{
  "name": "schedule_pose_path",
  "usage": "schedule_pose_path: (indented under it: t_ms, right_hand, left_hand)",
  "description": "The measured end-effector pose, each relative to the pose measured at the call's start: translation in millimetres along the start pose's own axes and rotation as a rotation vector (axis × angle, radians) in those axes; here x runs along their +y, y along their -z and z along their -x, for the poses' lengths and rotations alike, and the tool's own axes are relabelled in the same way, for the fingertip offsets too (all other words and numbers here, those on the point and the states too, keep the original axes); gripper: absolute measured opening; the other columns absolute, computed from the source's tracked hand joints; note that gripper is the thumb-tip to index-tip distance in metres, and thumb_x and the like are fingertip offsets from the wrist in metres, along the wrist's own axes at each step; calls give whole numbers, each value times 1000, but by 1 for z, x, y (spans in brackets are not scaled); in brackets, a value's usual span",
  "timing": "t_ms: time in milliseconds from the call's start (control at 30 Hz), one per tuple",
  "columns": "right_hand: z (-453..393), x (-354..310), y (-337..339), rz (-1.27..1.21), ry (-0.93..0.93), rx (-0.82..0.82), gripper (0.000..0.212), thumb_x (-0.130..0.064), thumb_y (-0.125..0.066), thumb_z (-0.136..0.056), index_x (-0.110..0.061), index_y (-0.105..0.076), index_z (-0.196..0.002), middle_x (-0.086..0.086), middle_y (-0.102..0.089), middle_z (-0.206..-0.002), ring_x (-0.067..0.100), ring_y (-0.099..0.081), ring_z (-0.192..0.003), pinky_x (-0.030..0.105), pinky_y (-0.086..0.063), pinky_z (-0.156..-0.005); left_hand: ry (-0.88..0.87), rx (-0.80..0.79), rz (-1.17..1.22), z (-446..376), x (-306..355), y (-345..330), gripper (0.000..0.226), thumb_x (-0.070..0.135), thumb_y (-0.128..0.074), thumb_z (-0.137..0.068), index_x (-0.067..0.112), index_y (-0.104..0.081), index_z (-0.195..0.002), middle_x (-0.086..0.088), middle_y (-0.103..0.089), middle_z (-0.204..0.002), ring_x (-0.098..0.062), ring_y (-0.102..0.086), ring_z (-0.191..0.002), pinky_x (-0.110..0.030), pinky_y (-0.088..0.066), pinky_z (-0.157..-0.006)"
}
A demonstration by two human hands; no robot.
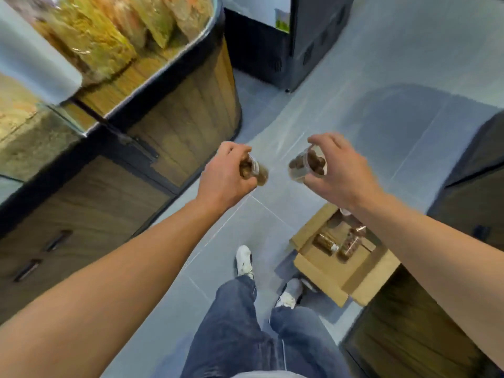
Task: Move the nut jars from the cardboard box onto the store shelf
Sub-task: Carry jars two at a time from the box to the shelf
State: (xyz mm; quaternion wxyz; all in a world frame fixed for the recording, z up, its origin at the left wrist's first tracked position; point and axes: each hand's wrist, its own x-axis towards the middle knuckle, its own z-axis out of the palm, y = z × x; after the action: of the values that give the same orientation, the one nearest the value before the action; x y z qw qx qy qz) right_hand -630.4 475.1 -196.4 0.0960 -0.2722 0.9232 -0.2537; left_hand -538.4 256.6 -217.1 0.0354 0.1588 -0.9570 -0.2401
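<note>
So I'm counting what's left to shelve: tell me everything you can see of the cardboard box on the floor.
The brown cardboard box sits open on the grey tiled floor, flaps folded outward, beside a dark wooden cabinet. At least two clear nut jars lie on their sides inside; the right forearm hides its far end. Neither hand touches it.

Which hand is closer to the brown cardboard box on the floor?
Right. The right hand holds a nut jar almost above the open brown cardboard box; the left hand is farther off, toward the wooden shelf unit.
</note>
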Motion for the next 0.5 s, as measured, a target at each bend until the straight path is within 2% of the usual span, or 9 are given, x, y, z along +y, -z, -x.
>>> schedule_pose_path:
  t_ms: [133, 233, 400, 500]
  right_hand:
    - [-31, -78, -6, 19, 219, -47, 55, -28, -67, -78, -18, -51, -129, 4, -51, -131, 31, -54, -111, 33, -43, -87]
    - [-46, -142, -21, 32, 339, -79, 54, -29, -65, -79, -23, -50, -130, -1, -48, -134, 29, -56, -106, 32, -43, -84]
    - [-58, -253, -54, 42, 522, -109, 58, -32, -65, -82, -22, -47, -136, -2, -45, -136, 25, -55, -109, 28, -36, -81]
    - [-60, -319, -74, 33, 602, -125, 60, -33, -64, -82, -21, -47, -138, -1, -46, -134, 25, -55, -109, 31, -40, -86]
  left_hand:
    - [124, 175, -8, 31, -41, 68, 55, 33, -75, -72, 25, -56, -123, 3, -52, -123, -19, -57, -100, -36, -52, -84]
    - [230, 278, -9, 61, -74, 116, 55, 35, -75, -72, 25, -57, -123, 3, -54, -123, -16, -56, -102, -32, -50, -82]
    - [354, 413, 0, 114, -135, 195, 57, 39, -69, -68, 28, -59, -123, 7, -56, -120, -13, -55, -106, -38, -51, -86]
    - [389, 458, -35, 143, -175, 239, 60, 42, -67, -67, 29, -60, -124, 5, -57, -121, -15, -56, -107, -36, -51, -88]
